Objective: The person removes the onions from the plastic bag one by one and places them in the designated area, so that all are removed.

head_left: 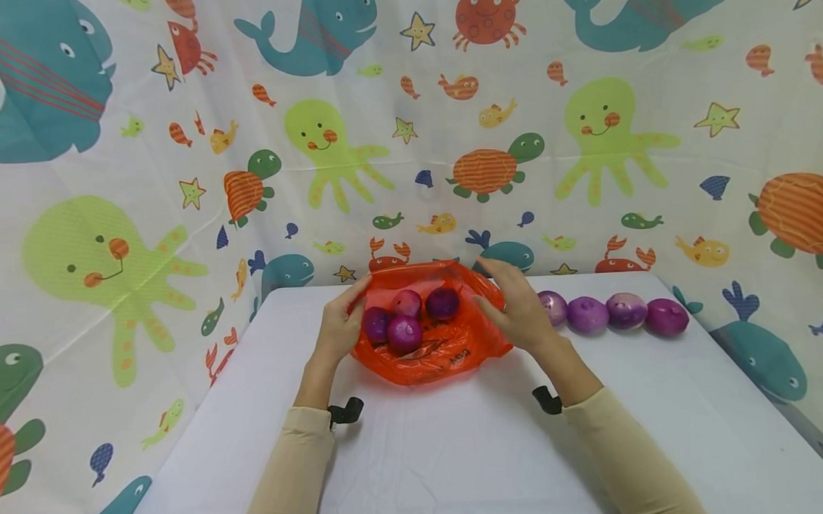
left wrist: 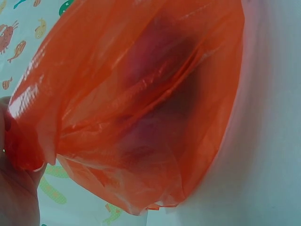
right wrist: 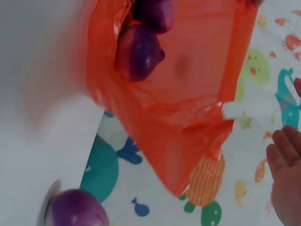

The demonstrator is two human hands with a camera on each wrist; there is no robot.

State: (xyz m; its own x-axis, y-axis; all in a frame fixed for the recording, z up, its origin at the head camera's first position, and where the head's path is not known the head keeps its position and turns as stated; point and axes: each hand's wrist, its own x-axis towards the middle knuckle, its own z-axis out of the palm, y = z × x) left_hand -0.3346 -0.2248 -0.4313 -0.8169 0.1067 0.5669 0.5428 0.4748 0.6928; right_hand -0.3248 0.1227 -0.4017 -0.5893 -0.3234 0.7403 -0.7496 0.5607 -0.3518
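A: Start at the left. What does the left hand (head_left: 337, 329) do?

B: It pinches the left rim of the orange bag (head_left: 449, 358). In the left wrist view the film is bunched between thumb and fingers, so the fingers are clamped on plastic. The bag body lies to that hand's right, resting on the white surface (head_left: 418, 453).

A: And the contents?

B: Four purple onions (head_left: 405, 331) sit in the open mouth, between the two hands, closer to the left hand than to the right.

A: State of the right hand (head_left: 517, 308)?

B: It rests on the bag's right rim, fingers pointing toward the mouth. In the right wrist view the fingers look straight and apart from the film's edge, so a firm pinch cannot be confirmed; judge it as spread, touching rather than gripping.

A: What lies beyond it?

B: A row of four loose onions (head_left: 611, 313) on the surface, directly to the outside of the right hand. The row's long axis runs sideways, away from that hand; the nearest onion sits just beside its knuckles, the farthest well apart.

A: Which hand is nearer the row?

B: The right. The left hand is on the far side of the bag, so the bag mouth stands between it and the row.
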